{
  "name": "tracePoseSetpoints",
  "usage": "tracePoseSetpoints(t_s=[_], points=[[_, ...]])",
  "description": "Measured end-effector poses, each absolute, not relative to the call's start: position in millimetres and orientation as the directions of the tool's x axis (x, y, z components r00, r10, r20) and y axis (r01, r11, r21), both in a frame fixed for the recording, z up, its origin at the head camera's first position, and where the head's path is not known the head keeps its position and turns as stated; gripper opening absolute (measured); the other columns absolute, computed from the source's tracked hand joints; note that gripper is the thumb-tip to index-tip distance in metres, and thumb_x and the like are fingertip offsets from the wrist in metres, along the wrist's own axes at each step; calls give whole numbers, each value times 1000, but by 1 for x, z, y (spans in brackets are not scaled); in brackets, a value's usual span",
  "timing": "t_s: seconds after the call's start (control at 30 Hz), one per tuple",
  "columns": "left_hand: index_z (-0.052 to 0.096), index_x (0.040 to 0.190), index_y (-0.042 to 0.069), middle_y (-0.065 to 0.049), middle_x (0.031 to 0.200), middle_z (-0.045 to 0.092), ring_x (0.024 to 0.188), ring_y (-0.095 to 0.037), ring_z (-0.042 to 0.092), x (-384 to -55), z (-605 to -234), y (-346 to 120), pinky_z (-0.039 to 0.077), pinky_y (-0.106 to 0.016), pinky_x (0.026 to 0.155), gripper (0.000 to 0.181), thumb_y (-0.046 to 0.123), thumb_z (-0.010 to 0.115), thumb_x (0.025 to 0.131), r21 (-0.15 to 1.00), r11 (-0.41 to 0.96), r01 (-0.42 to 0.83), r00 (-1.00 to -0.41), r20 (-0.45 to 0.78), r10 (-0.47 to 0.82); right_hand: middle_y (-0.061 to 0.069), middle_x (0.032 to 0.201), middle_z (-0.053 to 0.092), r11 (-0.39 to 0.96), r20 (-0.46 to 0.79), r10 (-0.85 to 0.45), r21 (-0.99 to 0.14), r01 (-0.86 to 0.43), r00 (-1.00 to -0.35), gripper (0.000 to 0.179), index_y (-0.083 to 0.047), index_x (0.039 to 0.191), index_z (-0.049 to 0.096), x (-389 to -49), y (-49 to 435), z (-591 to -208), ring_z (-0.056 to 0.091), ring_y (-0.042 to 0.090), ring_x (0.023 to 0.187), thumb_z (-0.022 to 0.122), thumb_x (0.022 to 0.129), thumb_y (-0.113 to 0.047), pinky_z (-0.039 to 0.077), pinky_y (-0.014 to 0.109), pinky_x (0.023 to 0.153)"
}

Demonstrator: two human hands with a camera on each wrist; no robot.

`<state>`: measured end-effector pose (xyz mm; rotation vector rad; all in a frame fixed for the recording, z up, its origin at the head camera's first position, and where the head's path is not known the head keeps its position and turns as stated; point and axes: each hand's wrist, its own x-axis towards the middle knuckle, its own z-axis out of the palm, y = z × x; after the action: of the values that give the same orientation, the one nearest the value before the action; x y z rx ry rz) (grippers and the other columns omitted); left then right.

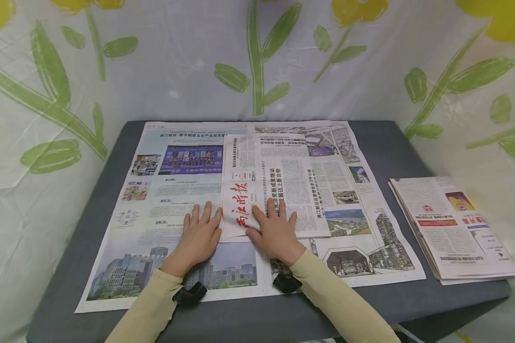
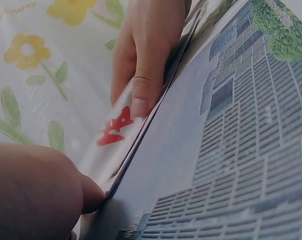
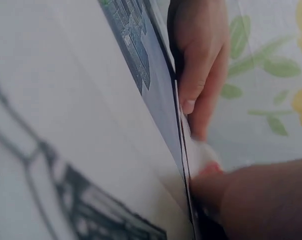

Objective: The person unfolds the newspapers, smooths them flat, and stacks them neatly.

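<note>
A folded newspaper (image 1: pixel 298 200) with a red title lies on a larger newspaper (image 1: pixel 167 228) spread out flat. My left hand (image 1: pixel 199 238) rests at the lower left edge of the folded newspaper, its fingers spread over the sheet beside it. Fingers extended, my right hand (image 1: pixel 276 233) lies on the folded newspaper near its lower edge and the red title. In the left wrist view the right hand's thumb (image 2: pixel 142 87) touches the paper beside red print. The right wrist view shows the left hand (image 3: pixel 198 60) at the folded newspaper's edge.
The papers lie on a dark grey table (image 1: pixel 107 166). A stack of folded newspapers (image 1: pixel 450 233) sits at its right edge. White curtains (image 1: pixel 176 62) with green and yellow flowers enclose the table at the back and sides.
</note>
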<state>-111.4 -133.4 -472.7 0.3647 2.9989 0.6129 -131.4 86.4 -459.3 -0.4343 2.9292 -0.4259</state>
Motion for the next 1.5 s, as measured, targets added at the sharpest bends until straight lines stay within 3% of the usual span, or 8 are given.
tracePoseSetpoints(t_s=[0.17, 0.3, 0.4, 0.53, 0.73, 1.1, 1.27, 1.5], points=[[45, 152, 0, -33, 162, 29, 151, -60, 16, -112, -472, -134, 16, -77, 116, 51, 16, 49, 104, 401, 888, 224, -969, -8, 248, 20, 152, 53, 882, 48, -308, -361, -304, -950, 43, -19, 144, 59, -135, 92, -457, 41, 56, 142, 60, 102, -26, 33, 82, 103], [45, 152, 0, -33, 162, 28, 150, -61, 15, -112, -472, -135, 15, -77, 116, 51, 17, 50, 105, 419, 878, 232, -967, -1, 256, 14, 124, 74, 830, 174, -270, -457, -320, -947, 36, -15, 132, 69, -143, 101, -451, 72, 38, 100, 61, 98, -9, 56, 59, 86], [45, 152, -1, -34, 162, 28, 150, -61, 15, -110, -472, -135, 15, -78, 116, 51, 17, 50, 105, 430, 871, 238, -966, 8, 260, 16, 109, 78, 764, 208, -211, -574, -294, -955, 36, -11, 131, 70, -148, 112, -441, 62, 20, 61, 58, 98, -2, 52, 35, 60], [45, 153, 1, -34, 162, 28, 150, -62, 15, -109, -471, -135, 15, -78, 115, 51, 16, 51, 104, 433, 869, 238, -966, 13, 259, 22, 109, 75, 662, 187, -105, -719, -209, -977, 36, -7, 134, 67, -154, 133, -424, 47, 18, 50, 55, 101, -3, 39, 27, 49], [45, 155, 12, -34, 162, 26, 150, -62, 15, -110, -473, -133, 17, -78, 115, 51, 17, 51, 105, 419, 877, 235, -966, 1, 259, 25, 122, 71, 580, 250, 120, -803, -136, -961, 34, -1, 130, 67, -157, 174, -404, 62, 34, 86, 57, 97, 0, 46, 35, 72], [49, 153, 16, -33, 164, 24, 150, -61, 14, -112, -472, -134, 17, -78, 116, 48, 20, 49, 106, 409, 886, 219, -969, -19, 248, 7, 122, 67, 372, 218, 416, -927, -53, -883, 39, -2, 136, 62, -149, 248, -396, 59, -2, 102, 62, 97, -1, 46, 17, 88], [49, 153, 16, -32, 164, 24, 150, -61, 13, -113, -472, -135, 17, -78, 116, 48, 19, 49, 106, 409, 887, 215, -970, -16, 242, -9, 120, 57, 173, 48, 506, -984, 46, -861, 52, -4, 148, 50, -149, 270, -402, 59, 8, 111, 60, 97, 0, 50, 31, 99], [51, 151, 12, -32, 164, 25, 150, -63, 10, -109, -465, -146, 13, -80, 115, 48, 21, 51, 105, 404, 898, 173, -980, -20, 197, 9, 147, 49, 99, -82, 542, -982, 161, -836, 64, -8, 156, 37, -150, 289, -419, 53, 23, 131, 57, 96, 2, 42, 46, 116]])
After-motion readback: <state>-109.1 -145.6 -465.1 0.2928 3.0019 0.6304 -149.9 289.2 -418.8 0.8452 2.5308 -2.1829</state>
